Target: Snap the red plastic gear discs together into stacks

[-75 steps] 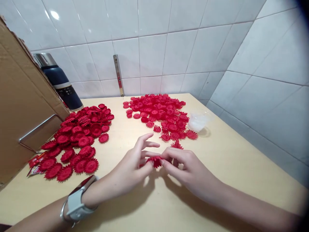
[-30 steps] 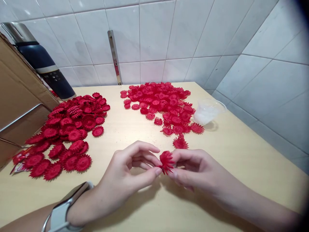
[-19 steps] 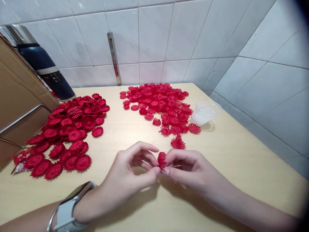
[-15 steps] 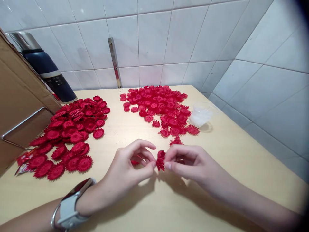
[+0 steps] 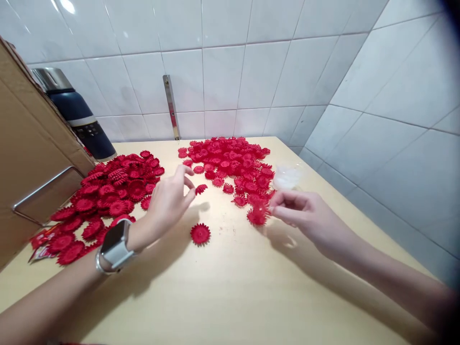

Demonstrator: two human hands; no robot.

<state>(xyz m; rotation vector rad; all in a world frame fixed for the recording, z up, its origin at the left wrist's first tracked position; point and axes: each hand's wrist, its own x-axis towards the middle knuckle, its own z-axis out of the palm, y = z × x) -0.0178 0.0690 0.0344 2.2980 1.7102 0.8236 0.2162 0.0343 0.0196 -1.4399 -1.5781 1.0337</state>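
My left hand reaches over the table, its thumb and a finger closed at the edge of a small red toothed paper flower, held tilted above the surface. A shadow falls just below it. My right hand is pinched at the rim of another red paper flower, at the near end of the back pile. Its remaining fingers are curled in. Between the hands, one red flower disc lies flat on the table.
Red flowers heap at the left and the back. A clear cup with whitish contents stands right of the back pile. A cardboard box and dark flask are at left. Tiled walls bound the table.
My hands have parted from around one flower. The left moved up and left with a flower; the right moved away to the near end of the back pile. The view has shifted slightly.
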